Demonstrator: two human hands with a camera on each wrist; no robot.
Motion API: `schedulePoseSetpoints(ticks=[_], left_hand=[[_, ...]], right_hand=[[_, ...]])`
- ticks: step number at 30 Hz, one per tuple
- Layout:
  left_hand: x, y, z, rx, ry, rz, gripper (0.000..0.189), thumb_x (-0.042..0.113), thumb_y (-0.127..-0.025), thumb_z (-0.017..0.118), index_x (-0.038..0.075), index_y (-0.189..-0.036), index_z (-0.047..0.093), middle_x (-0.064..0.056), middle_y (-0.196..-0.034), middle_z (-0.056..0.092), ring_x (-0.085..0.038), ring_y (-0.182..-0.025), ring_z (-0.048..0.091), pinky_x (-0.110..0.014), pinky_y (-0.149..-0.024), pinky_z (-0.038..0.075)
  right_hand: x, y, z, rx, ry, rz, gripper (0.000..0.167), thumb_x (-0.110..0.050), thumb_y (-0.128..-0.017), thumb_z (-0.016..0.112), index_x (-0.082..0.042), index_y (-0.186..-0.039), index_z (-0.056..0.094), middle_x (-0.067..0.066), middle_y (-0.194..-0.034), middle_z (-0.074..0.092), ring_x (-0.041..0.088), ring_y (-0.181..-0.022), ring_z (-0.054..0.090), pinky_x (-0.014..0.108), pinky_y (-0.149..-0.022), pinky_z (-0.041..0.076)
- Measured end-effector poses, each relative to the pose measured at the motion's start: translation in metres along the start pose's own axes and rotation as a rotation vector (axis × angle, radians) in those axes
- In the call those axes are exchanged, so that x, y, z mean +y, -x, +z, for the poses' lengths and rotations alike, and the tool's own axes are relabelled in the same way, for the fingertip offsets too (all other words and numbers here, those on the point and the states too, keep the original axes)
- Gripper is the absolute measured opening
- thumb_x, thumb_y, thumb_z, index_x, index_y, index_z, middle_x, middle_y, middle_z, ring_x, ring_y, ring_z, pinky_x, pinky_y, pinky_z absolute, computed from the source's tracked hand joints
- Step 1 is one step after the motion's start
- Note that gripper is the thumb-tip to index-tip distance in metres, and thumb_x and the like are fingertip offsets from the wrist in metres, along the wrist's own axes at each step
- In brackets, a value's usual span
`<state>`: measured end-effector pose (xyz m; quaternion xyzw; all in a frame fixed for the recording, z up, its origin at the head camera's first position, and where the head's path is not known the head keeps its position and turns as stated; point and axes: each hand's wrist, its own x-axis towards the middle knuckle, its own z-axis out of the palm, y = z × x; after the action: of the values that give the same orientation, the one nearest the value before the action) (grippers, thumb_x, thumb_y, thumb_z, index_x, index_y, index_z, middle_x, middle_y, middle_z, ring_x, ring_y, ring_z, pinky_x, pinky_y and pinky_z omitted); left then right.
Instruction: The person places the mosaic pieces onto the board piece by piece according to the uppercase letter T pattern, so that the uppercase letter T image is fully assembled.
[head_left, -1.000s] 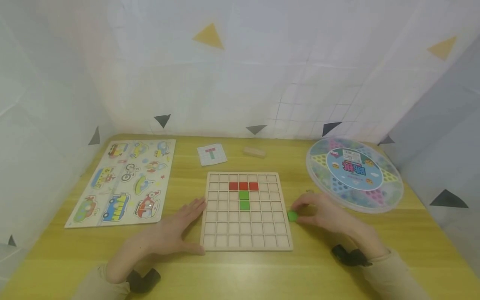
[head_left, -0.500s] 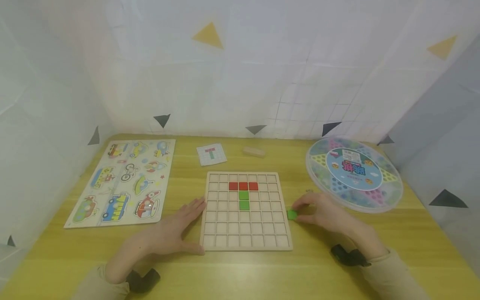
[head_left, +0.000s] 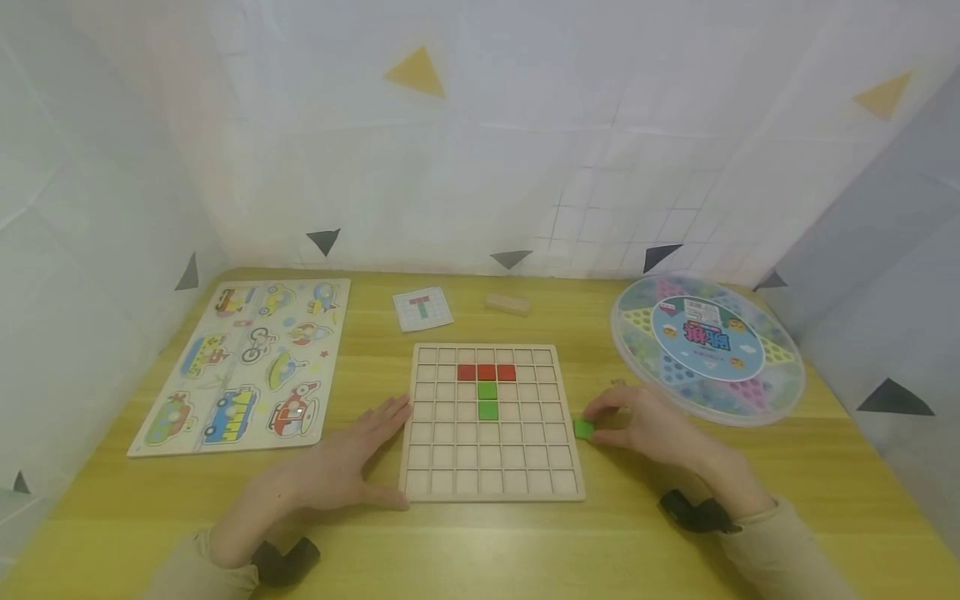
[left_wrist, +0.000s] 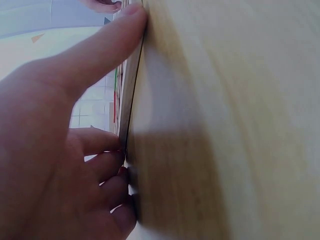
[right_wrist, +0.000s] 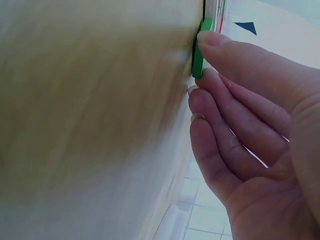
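Note:
A wooden grid board [head_left: 450, 479] lies flat on the table. Set in its cells are three red tiles [head_left: 486, 372] in a row, with two green tiles [head_left: 488, 409] in a column below the middle one. My left hand [head_left: 330, 475] spreads along the board's left side, its fingertips and thumb touching the edge; the left wrist view shows the thumb [left_wrist: 100, 50] against that edge. Just off the right edge, my right hand [head_left: 652, 425] pinches a loose green tile [right_wrist: 200, 55] between thumb and forefinger, low at the table. The thumb covers part of the tile.
Left of the board lies a vehicle puzzle board [head_left: 247, 367]. Behind are a small card [head_left: 422, 309] printed with a red and green T and a wooden block [head_left: 508, 304]. A round Chinese checkers box [head_left: 705, 350] stands back right, close to my right hand.

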<state>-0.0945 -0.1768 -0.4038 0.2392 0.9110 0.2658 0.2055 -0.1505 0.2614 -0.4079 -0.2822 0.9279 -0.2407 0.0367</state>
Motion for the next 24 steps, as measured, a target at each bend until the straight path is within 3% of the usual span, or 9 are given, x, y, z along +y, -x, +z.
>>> schedulePoseSetpoints(ticks=[7, 12, 24], left_hand=[[0.000, 0.000, 0.001, 0.010, 0.008, 0.008, 0.112, 0.068, -0.078, 0.071, 0.019, -0.162, 0.015, 0.001, -0.169, 0.002, -0.038, -0.153, 0.008, -0.058, -0.122, 0.017], [-0.001, 0.000, 0.001, 0.014, 0.007, 0.012, 0.113, 0.069, -0.078, 0.070, 0.019, -0.162, 0.015, 0.001, -0.169, 0.002, -0.040, -0.153, 0.008, -0.059, -0.121, 0.016], [-0.003, -0.001, 0.002, 0.019, -0.009, 0.012, 0.114, 0.071, -0.077, 0.069, 0.019, -0.162, 0.013, 0.001, -0.169, 0.001, -0.039, -0.153, 0.008, -0.058, -0.122, 0.015]], right_hand=[[-0.005, 0.000, -0.006, 0.032, -0.037, 0.010, 0.023, -0.022, -0.078, 0.086, -0.022, -0.100, 0.076, -0.015, -0.096, 0.073, 0.007, -0.091, 0.067, 0.037, -0.085, 0.058], [-0.018, -0.007, -0.008, 0.026, -0.055, 0.072, 0.025, -0.030, -0.079, 0.085, -0.027, -0.103, 0.076, -0.018, -0.100, 0.073, 0.008, -0.096, 0.066, 0.041, -0.088, 0.057], [-0.061, -0.038, 0.008, -0.005, -0.068, 0.004, 0.020, -0.025, -0.081, 0.083, -0.025, -0.100, 0.075, -0.015, -0.096, 0.072, 0.013, -0.094, 0.067, 0.040, -0.087, 0.056]])
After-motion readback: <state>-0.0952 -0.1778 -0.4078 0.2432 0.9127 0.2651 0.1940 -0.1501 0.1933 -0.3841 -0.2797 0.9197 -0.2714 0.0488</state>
